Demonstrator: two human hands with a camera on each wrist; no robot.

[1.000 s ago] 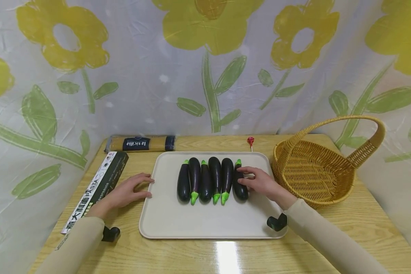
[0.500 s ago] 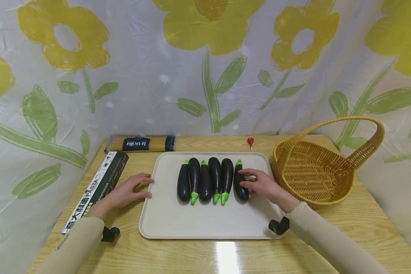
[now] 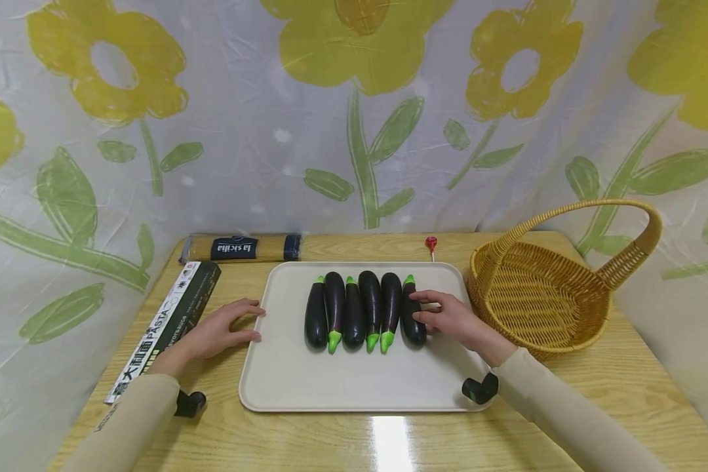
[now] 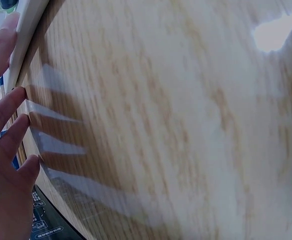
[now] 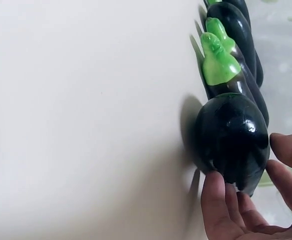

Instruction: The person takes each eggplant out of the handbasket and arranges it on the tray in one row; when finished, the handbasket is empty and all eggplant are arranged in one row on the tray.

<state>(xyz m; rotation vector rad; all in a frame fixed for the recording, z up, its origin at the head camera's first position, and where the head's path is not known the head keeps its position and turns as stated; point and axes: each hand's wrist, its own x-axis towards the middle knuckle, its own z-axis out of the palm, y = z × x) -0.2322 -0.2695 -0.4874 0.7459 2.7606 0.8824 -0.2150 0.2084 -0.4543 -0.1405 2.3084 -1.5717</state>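
A row of several dark purple eggplants (image 3: 353,318) with bright green caps lies on the cream tray (image 3: 354,387). Some caps point away, others toward me. At the row's right end, my right hand (image 3: 453,320) holds the last eggplant (image 3: 414,333) with thumb and fingers along its side. The right wrist view shows that eggplant's rounded end (image 5: 230,132) close up, resting low by the tray. My left hand (image 3: 223,329) stays at the tray's left rim, its fingers relaxed and spread; nothing is in it.
To the right stands a wicker basket (image 3: 537,308) with a tall handle. A lollipop (image 3: 431,243) lies behind the tray. A pasta pack (image 3: 236,248) is at the back left, and a long pasta box (image 3: 168,324) lies left of the tray, beside my left hand.
My right hand has shifted slightly right and toward me along the last eggplant. That eggplant moved a little right, then back left toward the row. The left hand stays still.
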